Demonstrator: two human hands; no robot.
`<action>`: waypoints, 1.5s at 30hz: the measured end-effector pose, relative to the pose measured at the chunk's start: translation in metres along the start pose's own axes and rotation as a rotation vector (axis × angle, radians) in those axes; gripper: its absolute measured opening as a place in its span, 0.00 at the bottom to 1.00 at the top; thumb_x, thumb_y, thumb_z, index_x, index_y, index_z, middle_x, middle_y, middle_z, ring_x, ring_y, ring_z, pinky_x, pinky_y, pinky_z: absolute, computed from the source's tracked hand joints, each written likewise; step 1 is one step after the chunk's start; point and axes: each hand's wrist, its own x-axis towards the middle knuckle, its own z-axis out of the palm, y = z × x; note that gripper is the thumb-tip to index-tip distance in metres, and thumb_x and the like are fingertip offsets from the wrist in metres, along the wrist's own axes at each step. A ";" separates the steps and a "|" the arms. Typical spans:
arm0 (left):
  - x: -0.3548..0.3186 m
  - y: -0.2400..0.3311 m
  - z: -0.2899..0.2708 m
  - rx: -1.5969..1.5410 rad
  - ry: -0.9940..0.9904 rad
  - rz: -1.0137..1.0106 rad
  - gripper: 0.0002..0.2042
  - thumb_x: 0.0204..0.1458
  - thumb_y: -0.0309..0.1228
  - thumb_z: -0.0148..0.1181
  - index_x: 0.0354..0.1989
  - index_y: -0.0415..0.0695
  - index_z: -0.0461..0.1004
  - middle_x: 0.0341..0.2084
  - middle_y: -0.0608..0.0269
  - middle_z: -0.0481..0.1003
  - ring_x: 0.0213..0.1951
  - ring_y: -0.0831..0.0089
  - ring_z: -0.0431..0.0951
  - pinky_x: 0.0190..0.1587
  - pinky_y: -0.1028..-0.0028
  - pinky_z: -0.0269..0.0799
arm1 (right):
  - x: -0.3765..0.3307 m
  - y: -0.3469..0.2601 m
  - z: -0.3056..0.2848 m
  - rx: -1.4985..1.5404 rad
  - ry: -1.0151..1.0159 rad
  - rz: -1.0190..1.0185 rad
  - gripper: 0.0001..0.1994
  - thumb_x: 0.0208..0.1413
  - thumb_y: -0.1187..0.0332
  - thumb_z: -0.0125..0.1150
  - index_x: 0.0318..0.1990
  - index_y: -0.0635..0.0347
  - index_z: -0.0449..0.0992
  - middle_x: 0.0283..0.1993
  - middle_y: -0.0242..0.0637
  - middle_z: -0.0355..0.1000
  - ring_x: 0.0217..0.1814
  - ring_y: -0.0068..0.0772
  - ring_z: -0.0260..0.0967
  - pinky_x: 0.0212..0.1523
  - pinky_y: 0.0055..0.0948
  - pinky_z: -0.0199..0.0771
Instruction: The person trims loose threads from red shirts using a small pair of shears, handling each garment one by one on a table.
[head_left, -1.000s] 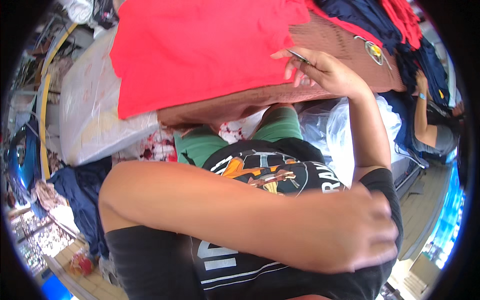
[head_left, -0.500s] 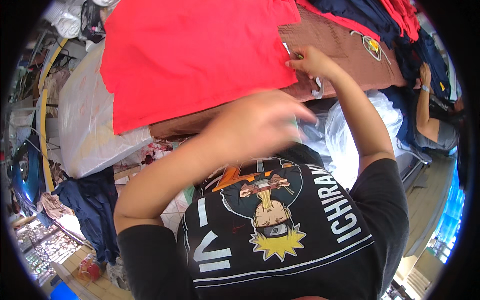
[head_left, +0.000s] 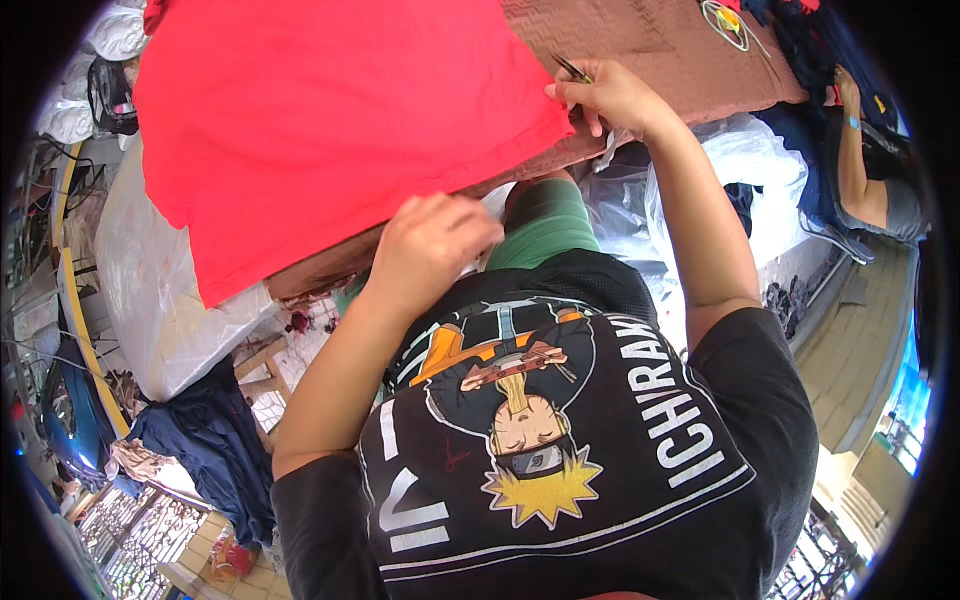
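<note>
A red cloth piece (head_left: 330, 120) lies spread over the brown padded table (head_left: 650, 60), its near edge hanging slightly over the table's front. At the cloth's right edge, my right hand (head_left: 620, 95) is closed around small thread snips (head_left: 570, 68), whose dark pointed blades stick out past the fingers. The thumb rests at the cloth's edge; whether it pinches the fabric is hard to see. My left hand (head_left: 430, 250) hovers in front of the cloth's near edge, above my lap. Its fingers are loosely bent, slightly blurred, with nothing visible in them.
Clear plastic bags (head_left: 690, 180) hang right of my lap. A plastic-wrapped block (head_left: 150, 300) adjoins the table's left end, with navy cloth (head_left: 215, 440) below. A looped cord (head_left: 728, 25) lies at the far right, near another person's arm (head_left: 852, 140).
My left hand has swung left and back, away from my right hand. My right hand stays by the cloth's right edge. The view has shifted, and the cloth appears farther left.
</note>
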 end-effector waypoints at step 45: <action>0.002 -0.053 -0.014 0.020 0.017 -0.292 0.12 0.48 0.35 0.63 0.43 0.56 0.79 0.49 0.69 0.71 0.53 0.63 0.67 0.55 0.62 0.62 | -0.040 -0.033 0.073 -0.522 0.059 -0.691 0.12 0.45 0.74 0.60 0.40 0.61 0.75 0.37 0.42 0.72 0.39 0.50 0.71 0.39 0.42 0.71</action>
